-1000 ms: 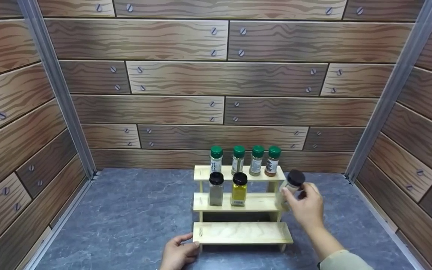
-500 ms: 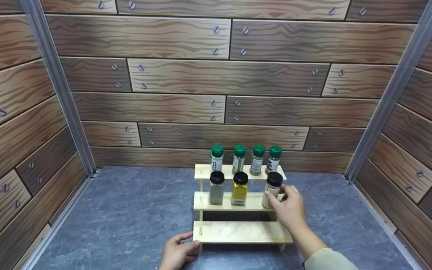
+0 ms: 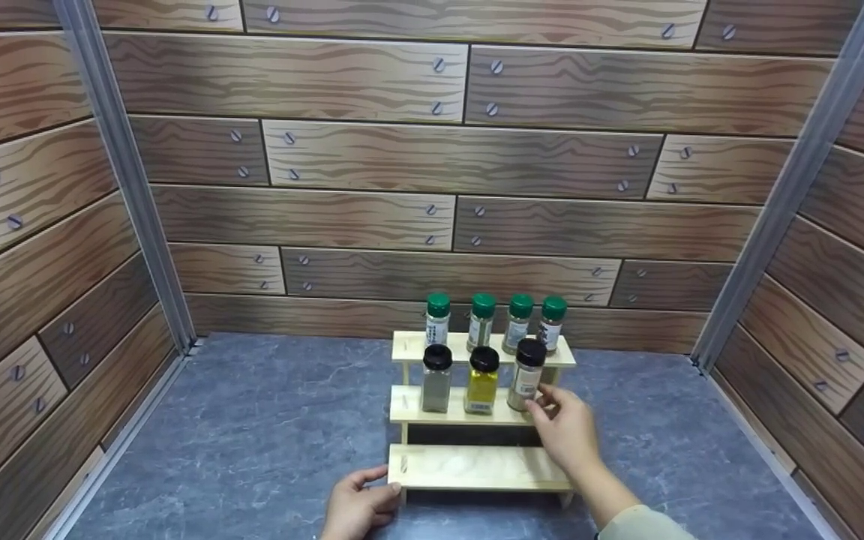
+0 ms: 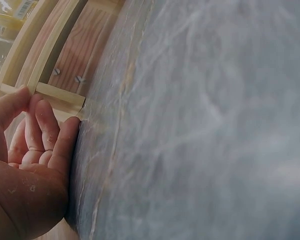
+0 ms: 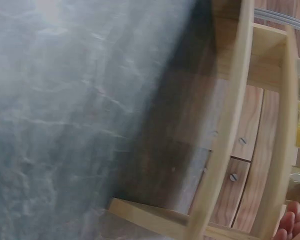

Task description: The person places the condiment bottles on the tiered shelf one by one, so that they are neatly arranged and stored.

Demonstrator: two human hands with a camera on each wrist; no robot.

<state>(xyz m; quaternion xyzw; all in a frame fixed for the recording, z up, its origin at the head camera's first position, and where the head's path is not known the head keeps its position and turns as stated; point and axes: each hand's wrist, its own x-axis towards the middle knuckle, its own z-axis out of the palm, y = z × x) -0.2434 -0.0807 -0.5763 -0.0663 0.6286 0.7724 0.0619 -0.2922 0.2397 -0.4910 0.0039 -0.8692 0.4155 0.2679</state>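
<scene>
While the rack is steadied, a jar is being set on its middle step.
Step in hand: the black-capped jar (image 3: 527, 373) is being seated on the middle step of the wooden rack (image 3: 477, 466), third in its row, just beside the yellow jar (image 3: 482, 380) and the grey jar (image 3: 436, 378).
Right hand (image 3: 567, 424): its fingers are pinched lightly on the jar's lower right side; the jar is tilted slightly.
Left hand (image 3: 357, 506): its fingers are loosely curled against the lowest step's left end, on the grey surface (image 3: 252, 442).
Top step: four green-capped jars (image 3: 495, 322) are stood in a row.
Next move: judged, the jar would need to be stood upright before it is released.
Change: a second ago the jar was held right of the rack, off the shelf; it has since been brought onto the step.
</scene>
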